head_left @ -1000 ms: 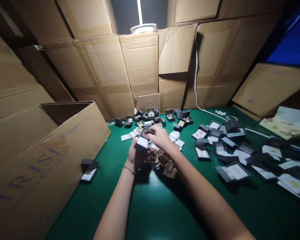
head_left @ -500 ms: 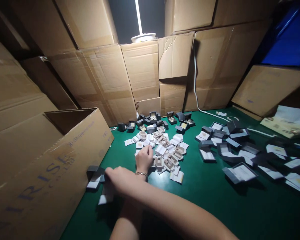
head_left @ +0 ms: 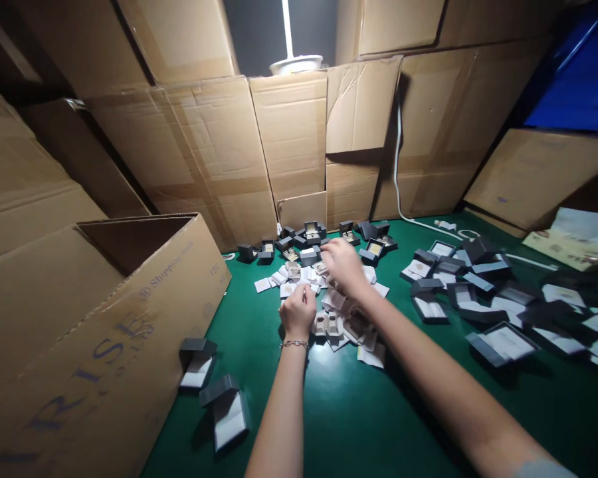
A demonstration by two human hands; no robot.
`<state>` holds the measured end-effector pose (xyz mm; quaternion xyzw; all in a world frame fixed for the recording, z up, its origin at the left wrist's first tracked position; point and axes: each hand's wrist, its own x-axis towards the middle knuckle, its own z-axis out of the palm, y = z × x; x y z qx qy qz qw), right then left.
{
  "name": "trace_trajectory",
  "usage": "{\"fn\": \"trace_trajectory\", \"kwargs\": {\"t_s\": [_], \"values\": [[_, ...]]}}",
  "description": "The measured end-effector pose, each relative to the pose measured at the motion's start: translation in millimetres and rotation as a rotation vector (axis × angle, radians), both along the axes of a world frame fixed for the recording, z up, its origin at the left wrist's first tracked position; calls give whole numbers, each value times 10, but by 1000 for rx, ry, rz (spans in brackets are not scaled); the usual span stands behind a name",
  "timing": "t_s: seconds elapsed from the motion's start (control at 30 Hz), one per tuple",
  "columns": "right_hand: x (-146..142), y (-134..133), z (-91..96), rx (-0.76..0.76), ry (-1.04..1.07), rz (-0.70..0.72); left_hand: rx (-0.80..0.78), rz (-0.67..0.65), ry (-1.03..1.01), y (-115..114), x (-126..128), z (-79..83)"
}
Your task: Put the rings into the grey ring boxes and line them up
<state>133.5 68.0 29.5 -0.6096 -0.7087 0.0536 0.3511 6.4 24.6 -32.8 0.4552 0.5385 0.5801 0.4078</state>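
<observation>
Across the green tabletop (head_left: 349, 418), two opened boxes (head_left: 222, 390) are set left of the grip, pale inserts (head_left: 327, 324) are bordered by the curled left hand (head_left: 298, 311), its hold hidden, and dark boxes (head_left: 312, 232) are seen beyond the right hand (head_left: 343, 267), whose blurred, unreadable grasp is best made light lest inserts be scattered.

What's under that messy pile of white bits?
The green table shows along the near edge of the pile. Whatever is beneath the middle can't be seen because the pile covers it.

Green table (head_left: 343, 418), dark grey boxes (head_left: 222, 390) with white linings (head_left: 229, 421), brown cartons (head_left: 289, 139).
</observation>
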Motion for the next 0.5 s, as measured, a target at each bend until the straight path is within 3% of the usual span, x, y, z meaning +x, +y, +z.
{"fn": "trace_trajectory", "kwargs": {"t_s": [0.1, 0.17, 0.3, 0.4, 0.5], "values": [[682, 366, -218, -54, -157, -407, 66, 64, 84, -14, -13, 3], [978, 457, -401, -88, -296, -461, 64, 39, 87, -29, -16, 4], [1160, 457, -558, -67, -429, -350, 66, 1, -25, -79, -9, 22], [1017, 313, -455, 29, -348, -274, 106, 14, -83, -117, 21, 39], [724, -11, -309, 131, -214, -162, 92, 11, -177, -126, 70, 55]]}}
